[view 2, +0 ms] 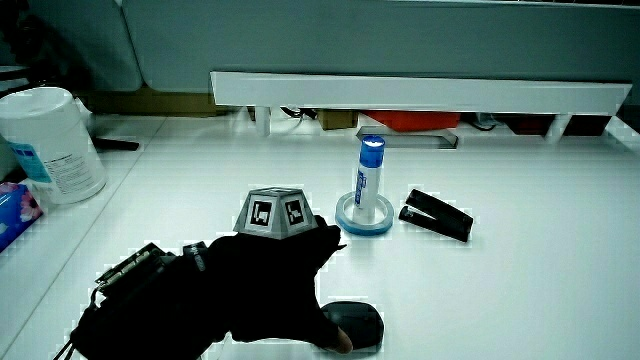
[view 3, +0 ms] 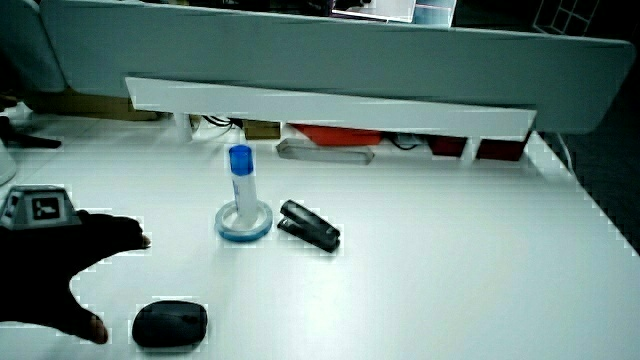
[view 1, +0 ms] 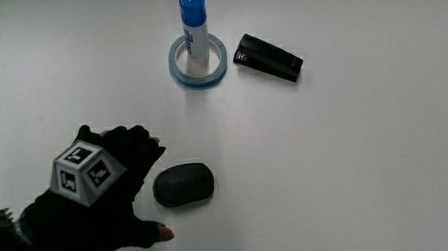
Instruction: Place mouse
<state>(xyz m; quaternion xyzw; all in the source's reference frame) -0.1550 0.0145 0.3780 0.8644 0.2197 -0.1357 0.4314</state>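
White table fills the main view, and in both side views a low pale partition is seen where the table ends. Bare fingertips of the gloved hand are spread and relaxed, and nothing is held by them. The thumb tip is seen nearer to the person than the mouse, while the fingers reach past it farther from the person, so that the mouse lies in the open curve between them. Whether the mouse is touched by the glove cannot be told. The mouse is dark, oval and flat on the table, just beside the hand, as is also shown in a side view. A small patterned cube is carried on the back of the hand. Farther from the person than the mouse, a blue-capped tube is stood upright inside a pale blue ring. Just beside the ring, a black oblong object is laid flat and apart from it. A white canister is shown in a side view near the table's edge, well apart from the mouse.
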